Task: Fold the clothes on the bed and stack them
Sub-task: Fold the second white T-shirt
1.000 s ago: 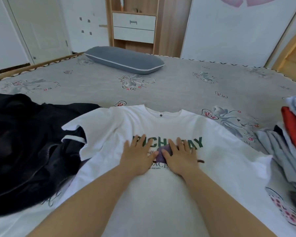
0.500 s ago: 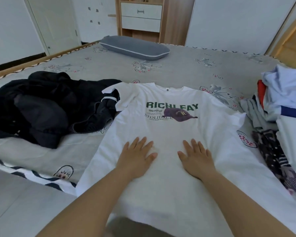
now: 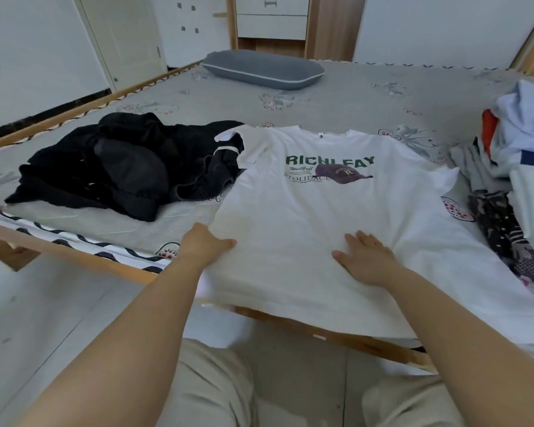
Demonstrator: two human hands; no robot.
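Your white T-shirt (image 3: 321, 217) lay print-up on the bed (image 3: 367, 100), its hem hanging over the near wooden edge. Your left hand (image 3: 205, 243) gripped the shirt's left side edge, fingers tucked under; your right hand (image 3: 366, 257) pressed flat, fingers straight, on its lower middle. Black clothes (image 3: 127, 167) lay just left of the shirt, a mixed pile (image 3: 518, 167) to its right; bare bed stretched beyond the collar to a grey pillow (image 3: 264, 69).

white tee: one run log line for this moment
white tee flat, print up | left hand grips its left edge | right hand presses flat | unfolded
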